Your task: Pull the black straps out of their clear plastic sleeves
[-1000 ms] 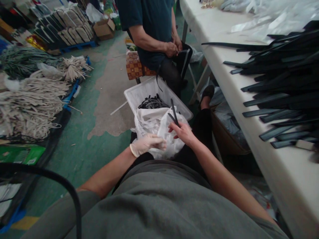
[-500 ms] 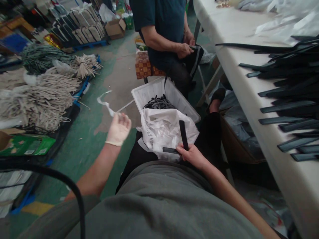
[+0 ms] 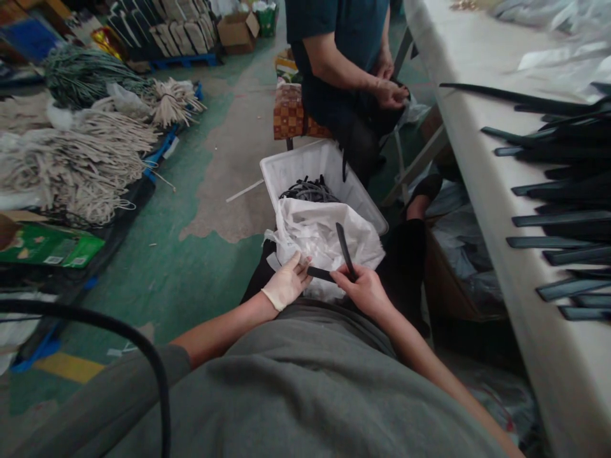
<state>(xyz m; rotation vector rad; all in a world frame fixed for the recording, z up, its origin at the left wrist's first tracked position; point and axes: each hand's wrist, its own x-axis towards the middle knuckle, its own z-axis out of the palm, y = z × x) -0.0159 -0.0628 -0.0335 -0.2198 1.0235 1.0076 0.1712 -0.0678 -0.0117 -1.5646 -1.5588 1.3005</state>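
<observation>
My right hand [image 3: 365, 289] is closed on a black strip [image 3: 344, 249]; one length points up and another lies toward my left hand. My left hand [image 3: 287, 282], in a pale glove, is at the left end of that lower length, fingers extended and slightly apart. Beneath the strip, a crumpled white sack [image 3: 312, 229] covers my lap. Just beyond it, a white plastic bin [image 3: 370, 207] holds a heap of dark strips [image 3: 310, 189].
Many black strips [image 3: 568, 219] hang over the edge of a pale table [image 3: 477, 172] at right. A seated person [image 3: 338, 63] works with both hands beyond the bin. Bundled cords [image 3: 90, 159] lie at left. A box of plastic [image 3: 458, 273] stands under the table.
My left hand has come right and down from over the floor to the strip's end. The loose white ribbon beside it no longer shows. The view has shifted slightly.
</observation>
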